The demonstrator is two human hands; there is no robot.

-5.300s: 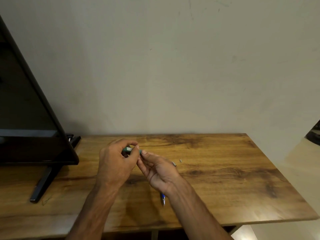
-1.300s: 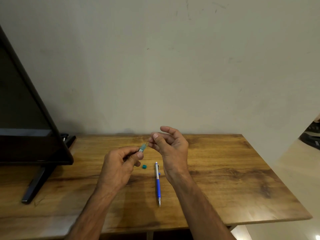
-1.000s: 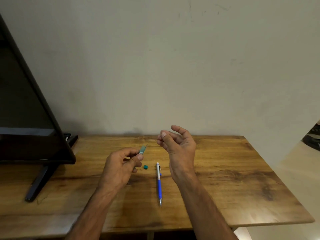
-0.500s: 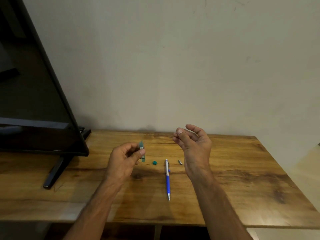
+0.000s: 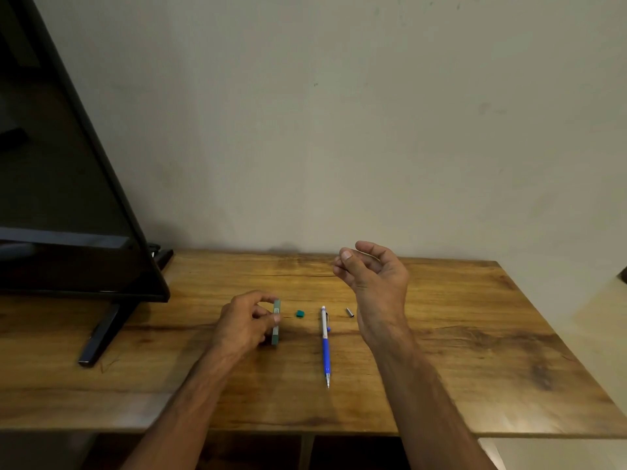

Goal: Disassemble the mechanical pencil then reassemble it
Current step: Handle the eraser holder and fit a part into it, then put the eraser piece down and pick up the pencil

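Wooden table (image 5: pixel 441 351): one pencil (image 5: pixel 325 340), one teal cap (image 5: pixel 299 313), one metal sleeve (image 5: pixel 349 312); left hand (image 5: pixel 246 322) grips lead case (image 5: pixel 276 322); right hand (image 5: pixel 373 276) pinched, contents unclear.

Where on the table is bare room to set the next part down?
Free: the table's right part, beyond the right hand, and the near strip below the pencil's tip. Crowded: the middle, where left hand holds the green case, beside teal cap and metal sleeve.

1. I can read no text, brand or number anywhere.
2. The green lead case (image 5: pixel 276 321) pinched in my left hand (image 5: pixel 245 323) carries a pale label, but its print is too small to read.
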